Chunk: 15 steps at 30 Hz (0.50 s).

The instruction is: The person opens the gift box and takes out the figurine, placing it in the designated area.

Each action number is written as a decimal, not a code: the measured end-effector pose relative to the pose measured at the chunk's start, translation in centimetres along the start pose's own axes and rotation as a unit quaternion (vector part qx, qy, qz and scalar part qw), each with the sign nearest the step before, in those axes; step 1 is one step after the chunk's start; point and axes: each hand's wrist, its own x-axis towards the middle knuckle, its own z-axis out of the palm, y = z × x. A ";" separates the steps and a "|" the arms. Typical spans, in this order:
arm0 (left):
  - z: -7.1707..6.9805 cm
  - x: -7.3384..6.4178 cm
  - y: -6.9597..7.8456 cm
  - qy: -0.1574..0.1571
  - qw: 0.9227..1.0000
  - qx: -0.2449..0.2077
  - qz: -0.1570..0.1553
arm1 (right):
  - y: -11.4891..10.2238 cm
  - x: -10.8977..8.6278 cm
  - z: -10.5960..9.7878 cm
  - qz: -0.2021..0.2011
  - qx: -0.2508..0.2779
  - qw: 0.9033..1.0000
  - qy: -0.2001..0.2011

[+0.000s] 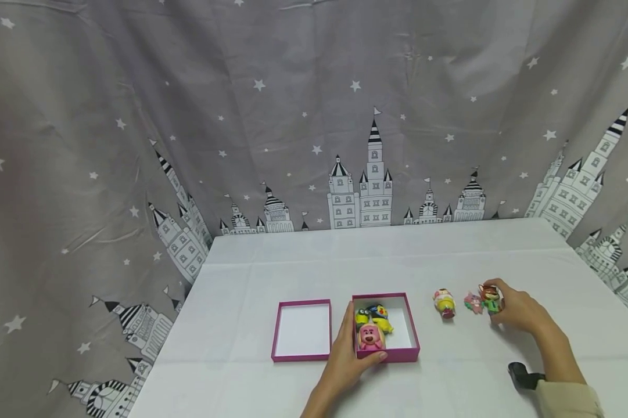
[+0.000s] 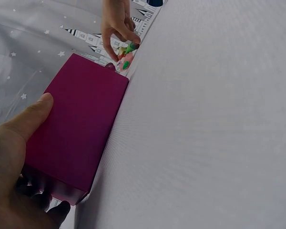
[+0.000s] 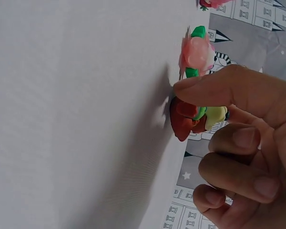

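My left hand [image 1: 343,359] grips a magenta open box [image 1: 412,354] at its front-left corner, thumb along the front wall and fingers at the left side. Inside the box lie a pink bear figurine [image 1: 370,337], a green-and-yellow figurine [image 1: 362,317] and a blue-and-yellow figurine [image 1: 380,319]. To the right, my right hand [image 1: 523,310] pinches a brown-and-green fox-like figurine [image 1: 490,298] between thumb and forefinger, low over the table. Its other fingers are curled in the right wrist view. Close beside it is a small pink figurine [image 3: 198,51] with green parts.
A shallow magenta-rimmed lid [image 1: 301,356] with a white inside lies left of the box. Another figurine, red, white and yellow [image 1: 444,303], lies between the box and the right hand. A grey castle-print curtain [image 1: 314,116] hangs behind the white table [image 1: 240,325].
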 end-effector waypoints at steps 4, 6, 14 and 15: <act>0.0 0.0 0.0 -0.004 1.000 0.001 -0.005 | 0.1 -0.1 -0.1 0.004 -0.001 1.000 -0.012; 0.0 0.0 0.1 -0.006 1.000 0.002 -0.008 | 0.2 -0.1 -0.1 0.004 0.000 1.000 -0.017; 0.0 0.0 0.1 -0.006 1.000 0.005 -0.016 | 0.3 -0.3 -0.1 -0.004 0.010 1.000 -0.009; 0.0 0.0 0.1 -0.006 1.000 0.005 -0.015 | 0.3 -0.3 0.0 -0.006 0.009 1.000 -0.005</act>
